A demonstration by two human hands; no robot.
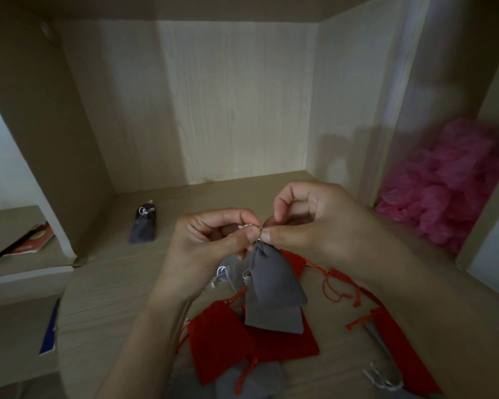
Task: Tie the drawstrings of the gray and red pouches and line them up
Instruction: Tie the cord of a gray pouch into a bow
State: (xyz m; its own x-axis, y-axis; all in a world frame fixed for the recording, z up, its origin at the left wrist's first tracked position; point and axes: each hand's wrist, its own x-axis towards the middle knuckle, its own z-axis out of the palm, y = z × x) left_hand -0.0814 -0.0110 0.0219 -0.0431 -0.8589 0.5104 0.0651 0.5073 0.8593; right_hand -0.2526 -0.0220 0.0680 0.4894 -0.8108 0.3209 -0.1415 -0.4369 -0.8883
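Pouches, untied, sit in a loose heap at the near edge of the shelf (104, 298): red pouches (222, 344) and flat gray pouches (274, 319) overlapping, cords trailing; reads as the to-do stock, close by so the next one is an easy grab.

Above the heap the held gray pouch (271, 275) hangs by its neck, mouth bunched, body dangling free; its own weight probably keeps the cord taut for tying. Left hand (211, 243) and right hand (308, 220) meet at the neck, each pinching the white drawstring (249, 226) between thumb and forefinger, other fingers curled out of the way. My guess is mid-knot; can't tell if the first throw is cinched, the cord is too small and half hidden by fingertips.

Further back left, one tied gray pouch (144, 226) lies alone on the shelf, well apart from the heap; likely the start of the line, so the held one should land just beside it; most of the job is not yet done.

Off to the right, crumpled pink plastic (444, 191); off to the left, a booklet (32, 240).
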